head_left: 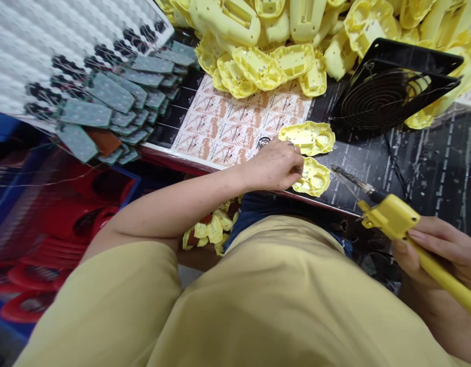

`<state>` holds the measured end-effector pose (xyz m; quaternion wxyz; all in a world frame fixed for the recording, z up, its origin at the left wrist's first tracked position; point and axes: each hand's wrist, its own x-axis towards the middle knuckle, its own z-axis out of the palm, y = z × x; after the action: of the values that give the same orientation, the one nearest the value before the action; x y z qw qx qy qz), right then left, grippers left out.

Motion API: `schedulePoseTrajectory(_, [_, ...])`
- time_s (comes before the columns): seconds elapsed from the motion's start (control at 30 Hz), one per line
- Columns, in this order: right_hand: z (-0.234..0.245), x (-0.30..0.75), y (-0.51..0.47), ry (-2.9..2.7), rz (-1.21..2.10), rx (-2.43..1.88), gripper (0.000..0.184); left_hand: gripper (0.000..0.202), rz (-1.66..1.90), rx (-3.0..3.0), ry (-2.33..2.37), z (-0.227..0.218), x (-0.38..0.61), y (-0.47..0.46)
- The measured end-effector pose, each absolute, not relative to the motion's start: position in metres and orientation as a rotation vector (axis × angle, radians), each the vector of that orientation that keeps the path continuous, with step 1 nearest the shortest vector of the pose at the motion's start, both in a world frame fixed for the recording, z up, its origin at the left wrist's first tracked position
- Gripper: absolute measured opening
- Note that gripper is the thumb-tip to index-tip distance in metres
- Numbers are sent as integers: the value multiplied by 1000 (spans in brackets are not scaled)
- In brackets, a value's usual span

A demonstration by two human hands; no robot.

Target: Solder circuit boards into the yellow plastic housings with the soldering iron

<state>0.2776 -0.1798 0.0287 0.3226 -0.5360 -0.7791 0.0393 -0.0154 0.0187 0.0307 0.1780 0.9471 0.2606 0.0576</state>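
My right hand is wrapped round a yellow soldering iron, its metal tip pointing left over the bench. The tip hangs a little to the right of two yellow plastic shell halves, apart from both. Open side up, the near shell half lies at the bench's front edge, and the far shell half is just behind it. My left hand reaches across with curled fingers, its fingertips over the left end of the near shell. Whatever they pinch is hidden by the hand.
Yellow shells are heaped along the back. A black fan stands at the right, with its cable on the bench. Green circuit boards with black wired parts are stacked at the left. Red parts fill blue crates below.
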Motion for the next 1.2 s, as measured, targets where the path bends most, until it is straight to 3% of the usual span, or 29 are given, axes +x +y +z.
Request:
schedulePoseTrajectory(0.07, [22, 280, -177, -2100, 89, -1204, 16, 20, 150, 2674, 742, 32, -15, 19])
schedulePoseTrajectory(0.2, [6, 262, -172, -1797, -98, -1245, 53, 21, 111, 2671, 744, 33, -15, 20])
schedulePoseTrajectory(0.27, [2, 252, -174, -1686, -131, -1280, 61, 21, 107, 2680, 739, 33, -15, 20])
schedulePoseTrajectory(0.5, [-8, 241, -174, -1236, 153, -1379, 17, 22, 227, 2665, 759, 29, -21, 11])
schedulePoseTrajectory(0.6, [-12, 241, -167, -1097, 214, -1411, 17, 25, 319, 2585, 788, 24, -24, 8])
schedulePoseTrajectory(0.77, [-11, 242, -169, -1095, 315, -1438, 34, 22, 397, 2555, 840, 18, -24, 9])
schedulePoseTrajectory(1.0, [-1, 250, -162, -1698, 210, -1151, 21, 24, 332, 2665, 904, 21, -19, 7])
schedulePoseTrajectory(1.2, [6, 252, -148, -1799, 155, -1181, 16, 26, 292, 2763, 877, 24, -16, 8])
